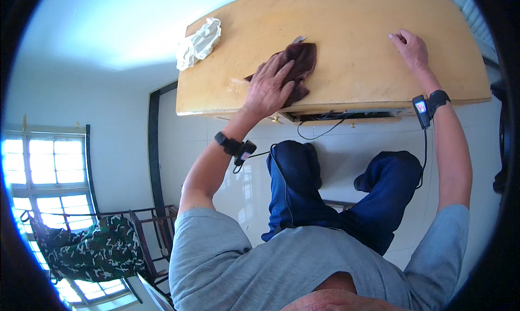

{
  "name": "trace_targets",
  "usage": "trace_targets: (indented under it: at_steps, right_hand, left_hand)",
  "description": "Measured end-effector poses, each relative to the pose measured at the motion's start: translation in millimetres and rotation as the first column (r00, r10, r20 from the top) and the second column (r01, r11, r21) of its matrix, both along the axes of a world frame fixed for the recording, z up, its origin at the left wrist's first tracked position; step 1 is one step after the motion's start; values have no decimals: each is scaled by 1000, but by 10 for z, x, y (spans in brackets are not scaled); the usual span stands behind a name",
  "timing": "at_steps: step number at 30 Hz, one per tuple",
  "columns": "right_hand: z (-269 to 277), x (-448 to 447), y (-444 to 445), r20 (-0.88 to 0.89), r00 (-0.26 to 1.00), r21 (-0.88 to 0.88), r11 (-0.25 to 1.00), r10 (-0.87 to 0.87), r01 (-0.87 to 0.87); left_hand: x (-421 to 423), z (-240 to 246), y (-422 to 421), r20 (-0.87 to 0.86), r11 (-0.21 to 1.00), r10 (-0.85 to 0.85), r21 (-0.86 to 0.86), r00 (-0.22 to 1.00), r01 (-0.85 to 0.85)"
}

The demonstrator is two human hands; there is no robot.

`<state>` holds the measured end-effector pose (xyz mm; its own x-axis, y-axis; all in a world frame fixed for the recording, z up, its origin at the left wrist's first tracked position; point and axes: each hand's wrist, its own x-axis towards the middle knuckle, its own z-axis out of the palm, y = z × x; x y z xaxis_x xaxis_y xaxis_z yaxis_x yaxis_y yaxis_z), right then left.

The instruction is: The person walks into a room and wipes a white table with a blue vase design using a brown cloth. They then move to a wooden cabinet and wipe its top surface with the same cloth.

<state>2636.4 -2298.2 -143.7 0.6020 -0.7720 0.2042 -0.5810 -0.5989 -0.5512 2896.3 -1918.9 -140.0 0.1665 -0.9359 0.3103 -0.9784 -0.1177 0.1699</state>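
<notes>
My left hand (268, 83) lies palm down on a dark maroon cloth (302, 61), its fingers spread and pressing the fabric against a light wooden desk (349, 35). The cloth is crumpled, partly hidden under the palm, and reaches to the desk's near edge. A small pale tip (299, 39) pokes out past its far side; I cannot tell what it is. Well to the right, my right hand (411, 49) rests on the desktop with the fingers curled in and nothing visible in them. Each wrist wears a black strap with a small cabled device.
A crumpled white cloth or plastic sheet (199, 45) lies at the desk's left end. Below the near edge, a drawer (371, 115) stands partly open with a black cable (321, 137) hanging out. A camouflage garment (93, 250) drapes over a metal rack (148, 234) at lower left.
</notes>
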Motion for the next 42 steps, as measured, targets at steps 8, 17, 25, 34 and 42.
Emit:
trace_targets:
  at_steps: [8, 17, 25, 34, 42]
  right_hand:
    - [14, -16, 17, 26, 999, -35, 999, 34, -34]
    - [-66, -6, -76, 12, 1000, 53, 998, 28, -29]
    - [-286, -39, -269, 118, 989, 31, 995, 91, -95]
    - [-573, -560, -535, -110, 993, -373, 928, -50, 6]
    - [-606, -724, -704, -196, 937, -279, 933, -289, 229]
  left_hand:
    - [673, -32, 1151, -58, 831, 555, 86, 830, -550]
    - [-259, -89, -109, -72, 965, 231, -108, 970, -238]
    - [-1241, -46, -746, -125, 956, -8, -291, 992, -29]
    - [479, -489, 379, -86, 915, 396, -44, 914, -401]
    - [668, -604, -218, 54, 910, 412, 31, 910, -414]
